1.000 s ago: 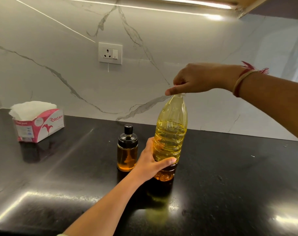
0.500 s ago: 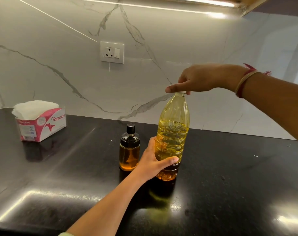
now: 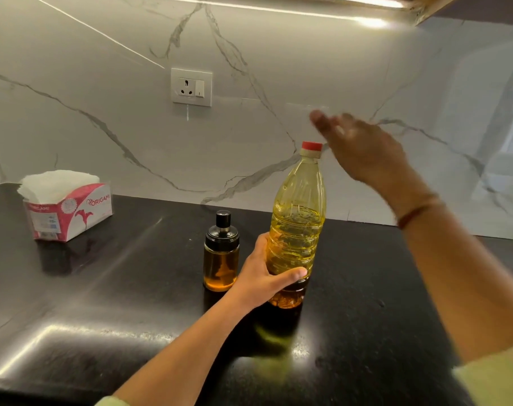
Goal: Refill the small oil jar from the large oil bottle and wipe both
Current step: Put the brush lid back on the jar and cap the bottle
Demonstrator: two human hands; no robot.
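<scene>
Oil stands in two vessels: one large oil bottle (image 3: 297,218), upright with its red cap (image 3: 311,146) on, and one small oil jar (image 3: 221,256) with a black lid just left of it. Two hands show. The left hand (image 3: 264,276) wraps its fingers round the bottle's lower body; the right hand (image 3: 361,148), blurred, hangs just right of the cap with fingers spread, holding nothing. One tissue box (image 3: 70,212) sits well apart at far left. A polished black countertop (image 3: 103,303) carries everything — behind it is a white veined marble wall (image 3: 73,127) with one socket (image 3: 191,87).
</scene>
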